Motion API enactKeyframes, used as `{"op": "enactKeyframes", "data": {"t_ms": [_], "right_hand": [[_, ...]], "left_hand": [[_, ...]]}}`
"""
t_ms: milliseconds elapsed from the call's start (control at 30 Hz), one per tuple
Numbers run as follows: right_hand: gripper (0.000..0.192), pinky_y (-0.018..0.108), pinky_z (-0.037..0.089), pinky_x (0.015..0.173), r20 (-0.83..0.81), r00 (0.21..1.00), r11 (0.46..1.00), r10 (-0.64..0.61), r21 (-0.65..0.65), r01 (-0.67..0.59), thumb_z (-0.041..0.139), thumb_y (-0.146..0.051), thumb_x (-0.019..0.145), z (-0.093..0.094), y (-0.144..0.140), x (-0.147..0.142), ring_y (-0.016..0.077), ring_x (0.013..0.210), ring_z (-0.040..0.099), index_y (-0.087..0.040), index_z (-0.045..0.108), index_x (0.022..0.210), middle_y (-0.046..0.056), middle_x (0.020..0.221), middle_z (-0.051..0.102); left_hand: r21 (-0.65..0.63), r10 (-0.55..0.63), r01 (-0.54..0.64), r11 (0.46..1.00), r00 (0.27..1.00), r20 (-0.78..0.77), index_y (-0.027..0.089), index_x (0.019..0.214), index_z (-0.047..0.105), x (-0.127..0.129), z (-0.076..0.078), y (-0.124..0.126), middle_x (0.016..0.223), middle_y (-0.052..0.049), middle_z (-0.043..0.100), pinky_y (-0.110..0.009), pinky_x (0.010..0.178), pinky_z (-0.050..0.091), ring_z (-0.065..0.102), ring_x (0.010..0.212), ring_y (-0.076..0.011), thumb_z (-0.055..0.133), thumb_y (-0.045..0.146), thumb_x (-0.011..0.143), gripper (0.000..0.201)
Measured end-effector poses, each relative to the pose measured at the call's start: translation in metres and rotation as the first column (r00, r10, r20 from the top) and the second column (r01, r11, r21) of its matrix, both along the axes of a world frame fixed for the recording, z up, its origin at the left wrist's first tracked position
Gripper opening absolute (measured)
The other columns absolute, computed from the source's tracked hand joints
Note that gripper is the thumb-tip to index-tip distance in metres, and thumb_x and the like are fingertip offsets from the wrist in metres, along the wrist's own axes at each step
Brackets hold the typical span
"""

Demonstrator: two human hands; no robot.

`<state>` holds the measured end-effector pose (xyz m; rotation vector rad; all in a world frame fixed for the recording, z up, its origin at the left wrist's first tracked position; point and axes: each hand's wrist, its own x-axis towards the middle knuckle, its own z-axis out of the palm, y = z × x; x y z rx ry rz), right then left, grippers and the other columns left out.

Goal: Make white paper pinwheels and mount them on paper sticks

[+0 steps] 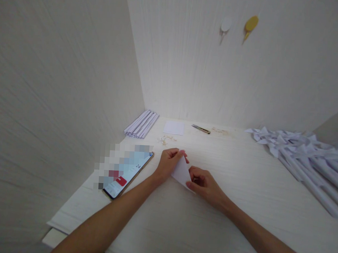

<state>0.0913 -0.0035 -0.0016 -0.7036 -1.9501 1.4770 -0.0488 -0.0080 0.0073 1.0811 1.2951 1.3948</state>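
A small white piece of paper (182,171) is held between my two hands, above the white tabletop. My left hand (169,162) pinches its upper edge, thumb lying on the near face. At the lower right corner, my right hand (201,182) grips the paper between thumb and curled fingers. The sheet tilts and looks narrow toward the top; whether it is folded I cannot tell. Beyond my hands lie small scattered bits (166,140), a flat white sheet (174,128) and a pair of thread snips (201,129).
A phone (129,173) with a lit screen lies left of my left forearm. Rolled white paper tubes (142,124) are stacked at the back left. Many paper tubes with pointed, flared ends (306,160) are piled on the right. Walls enclose the table (158,224); two hooks (225,24) hang behind.
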Motion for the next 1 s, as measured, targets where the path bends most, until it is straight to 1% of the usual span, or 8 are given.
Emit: {"op": "enactKeyframes", "data": {"t_ms": [133,233,333,433,633,767,900,1000], "right_hand": [[0.028,0.021,0.024,0.041,-0.002,0.994,0.990,-0.108,-0.096,0.107,0.050,-0.036,0.069,-0.003,0.001,-0.002,0.0080,0.046,0.032,-0.016,0.041,0.052,-0.004,0.051,0.036],[0.031,0.021,0.023,0.040,-0.031,0.983,0.973,-0.181,-0.153,0.175,0.049,-0.038,0.069,-0.003,0.001,-0.001,0.0076,0.044,0.031,-0.016,0.042,0.049,-0.004,0.048,0.037],[0.031,0.021,0.024,0.040,-0.030,0.987,0.971,-0.157,-0.187,0.149,0.051,-0.036,0.069,0.002,0.001,-0.001,0.0073,0.042,0.033,-0.016,0.043,0.047,-0.004,0.046,0.038],[0.030,0.021,0.025,0.039,-0.013,0.992,0.975,-0.124,-0.185,0.120,0.052,-0.034,0.069,0.008,0.000,0.000,0.0072,0.039,0.035,-0.016,0.046,0.046,-0.004,0.042,0.041],[0.027,0.020,0.024,0.038,-0.100,0.963,0.957,-0.249,-0.180,0.228,0.054,-0.032,0.069,0.003,0.001,0.003,0.0062,0.037,0.034,-0.015,0.050,0.049,-0.005,0.041,0.042],[0.022,0.020,0.022,0.038,-0.197,0.875,0.890,-0.442,-0.220,0.400,0.058,-0.029,0.067,-0.005,0.011,0.008,0.0056,0.038,0.033,-0.015,0.052,0.051,-0.006,0.040,0.040],[0.020,0.020,0.021,0.037,-0.269,0.697,0.742,-0.665,-0.348,0.573,0.063,-0.028,0.060,-0.004,0.023,0.013,0.0055,0.038,0.032,-0.016,0.052,0.050,-0.007,0.039,0.039],[0.021,0.020,0.020,0.036,-0.309,0.585,0.655,-0.750,-0.470,0.592,0.066,-0.029,0.054,0.000,0.028,0.016,0.0054,0.037,0.032,-0.016,0.051,0.049,-0.006,0.039,0.040]], "left_hand": [[0.134,-0.102,0.121,0.984,0.985,-0.142,0.013,0.055,0.059,0.013,0.000,-0.009,0.057,-0.001,0.055,-0.021,0.051,0.036,0.049,0.055,-0.0102,0.052,0.033,0.067,0.024],[0.196,-0.063,0.106,0.975,0.975,-0.214,0.014,0.049,0.058,0.017,-0.001,-0.012,0.054,0.000,0.050,-0.021,0.050,0.033,0.046,0.056,-0.0096,0.054,0.031,0.066,0.024],[0.132,0.075,-0.053,0.990,0.984,-0.161,0.014,0.050,0.058,0.012,-0.003,-0.009,0.049,0.002,0.045,-0.020,0.044,0.029,0.040,0.049,-0.0083,0.053,0.035,0.066,0.027],[0.067,0.274,-0.270,0.960,0.960,-0.057,0.014,0.055,0.057,0.003,-0.004,-0.004,0.046,0.004,0.042,-0.020,0.041,0.026,0.036,0.045,-0.0078,0.052,0.040,0.066,0.028],[0.083,0.380,-0.380,0.921,0.925,0.019,0.015,0.060,0.059,-0.002,-0.007,0.001,0.048,0.004,0.045,-0.019,0.041,0.027,0.037,0.045,-0.0072,0.052,0.043,0.065,0.030],[0.076,0.316,-0.320,0.944,0.947,0.053,0.014,0.057,0.058,0.000,-0.009,0.002,0.047,0.004,0.045,-0.019,0.043,0.030,0.039,0.045,-0.0070,0.054,0.041,0.065,0.028],[0.052,0.130,-0.129,0.990,0.991,-0.018,0.013,0.052,0.057,0.003,-0.006,0.000,0.045,0.002,0.049,-0.020,0.042,0.033,0.043,0.042,-0.0075,0.058,0.032,0.062,0.021],[0.005,-0.014,0.015,1.000,0.996,-0.086,0.013,0.051,0.057,0.007,-0.005,-0.002,0.041,0.002,0.049,-0.020,0.040,0.033,0.043,0.038,-0.0077,0.056,0.030,0.063,0.021]]}}
